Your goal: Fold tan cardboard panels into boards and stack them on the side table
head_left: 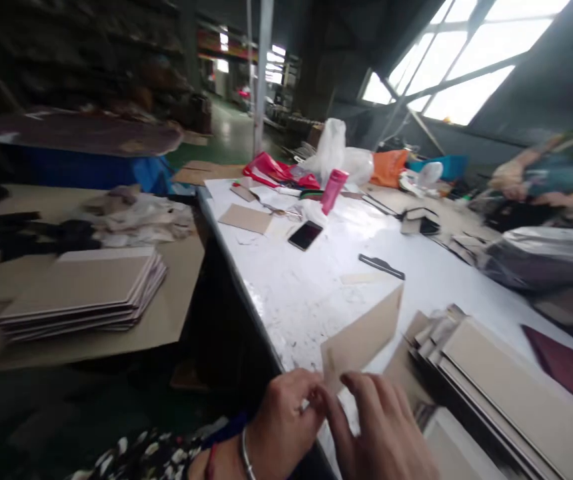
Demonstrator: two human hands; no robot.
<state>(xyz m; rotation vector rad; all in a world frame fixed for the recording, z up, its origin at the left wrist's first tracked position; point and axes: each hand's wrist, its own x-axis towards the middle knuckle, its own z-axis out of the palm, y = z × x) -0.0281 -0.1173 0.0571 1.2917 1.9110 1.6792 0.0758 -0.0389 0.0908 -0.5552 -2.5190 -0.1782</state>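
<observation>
A thin beige board stands tilted above the white table, its near lower corner at my fingertips. My left hand, with bracelets at the wrist, is closed in a pinch at that corner. My right hand is beside it, thumb and fingers apart, the thumb close to the left fingertips. Whether the right hand touches the board cannot be made out. To the right of it lies a stack of beige boards. A black slotted strip lies beyond the held board.
On the white table are a phone, a pink bottle, a flat beige piece and plastic bags. Another board stack sits on the left table, across a dark gap. A blurred co-worker's arm shows at right.
</observation>
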